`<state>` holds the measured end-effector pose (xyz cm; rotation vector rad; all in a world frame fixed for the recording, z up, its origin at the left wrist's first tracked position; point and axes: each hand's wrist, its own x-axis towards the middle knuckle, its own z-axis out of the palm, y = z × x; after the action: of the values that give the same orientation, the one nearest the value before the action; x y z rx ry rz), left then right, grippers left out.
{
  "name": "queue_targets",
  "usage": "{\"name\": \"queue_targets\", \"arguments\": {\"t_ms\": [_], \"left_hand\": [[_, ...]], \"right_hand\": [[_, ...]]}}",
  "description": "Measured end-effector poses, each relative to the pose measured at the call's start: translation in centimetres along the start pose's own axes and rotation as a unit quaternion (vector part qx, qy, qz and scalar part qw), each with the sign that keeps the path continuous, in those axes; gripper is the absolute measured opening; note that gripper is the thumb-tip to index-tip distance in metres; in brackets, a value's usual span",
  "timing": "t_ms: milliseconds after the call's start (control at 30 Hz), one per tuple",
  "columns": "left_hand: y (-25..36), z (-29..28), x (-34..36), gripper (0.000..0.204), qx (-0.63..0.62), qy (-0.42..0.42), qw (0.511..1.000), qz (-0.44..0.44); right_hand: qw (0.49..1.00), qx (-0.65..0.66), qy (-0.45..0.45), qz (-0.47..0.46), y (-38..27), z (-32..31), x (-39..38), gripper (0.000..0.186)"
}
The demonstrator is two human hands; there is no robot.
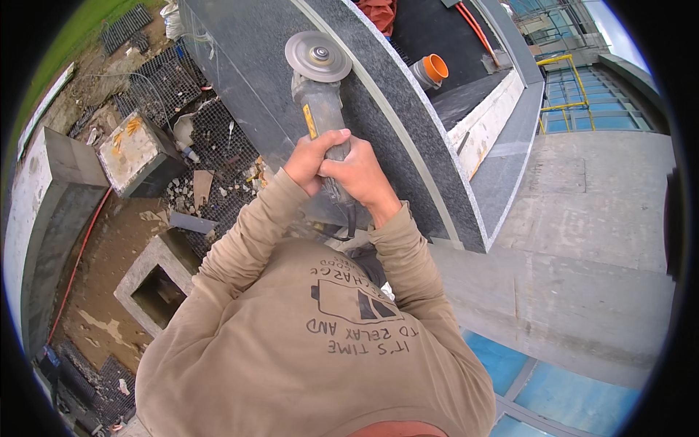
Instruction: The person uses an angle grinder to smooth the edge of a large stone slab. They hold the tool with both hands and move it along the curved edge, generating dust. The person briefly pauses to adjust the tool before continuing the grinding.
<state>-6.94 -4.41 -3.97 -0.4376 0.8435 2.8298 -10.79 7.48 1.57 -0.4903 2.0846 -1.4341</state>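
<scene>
Both my hands grip an angle grinder [320, 109] with a dusty grey body and a yellow label. Its round grey disc [318, 56] points away from me, over the dark stone slab. My left hand [309, 162] wraps the body from the left, my right hand [362, 172] from the right, with the thumbs close together. Below them a dark cord hangs from the tool's rear end. The speckled dark granite slab [408, 149] curves past the tool, and a pale strip [397, 124] runs along it. Whether the disc touches the stone I cannot tell.
An orange pipe end [435, 68] stands inside the dark recess beyond the slab. On the left lie black plastic grids [211, 135], rubble, a concrete block with yellow gloves [131, 138] and a hollow concrete block [156, 280]. A concrete wall [575, 218] stretches along the right.
</scene>
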Motion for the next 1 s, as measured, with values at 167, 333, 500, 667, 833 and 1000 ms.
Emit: {"name": "queue_targets", "arguments": {"t_ms": [167,333,500,667,833,1000], "left_hand": [[-0.8,0.7,-0.7,0.033,-0.009,0.004,1.000,0.026],[-1.5,1.1,-1.5,0.032,-0.014,-0.001,1.000,-0.013],[-2.2,1.8,-2.1,0.030,-0.043,0.007,0.999,0.001],[-2.6,1.9,-2.3,0.032,-0.011,-0.005,1.000,-0.014],[-3.3,2.2,-2.5,0.032,-0.011,0.000,1.000,-0.009],[-3.6,2.6,-2.6,0.030,-0.029,0.014,0.999,0.005]], "right_hand": [[1.000,0.003,0.011,-0.019,0.0,0.0,-1.1,0.044],[1.000,-0.011,0.010,-0.002,0.2,-0.5,-2.3,0.044],[1.000,-0.010,0.007,0.000,0.4,-0.9,-3.3,0.045],[1.000,-0.004,0.011,-0.020,0.8,-1.0,-3.7,0.046],[1.000,-0.008,0.009,-0.024,1.2,-1.5,-4.3,0.045],[1.000,-0.008,0.011,-0.023,1.3,-1.5,-4.6,0.045]]}}
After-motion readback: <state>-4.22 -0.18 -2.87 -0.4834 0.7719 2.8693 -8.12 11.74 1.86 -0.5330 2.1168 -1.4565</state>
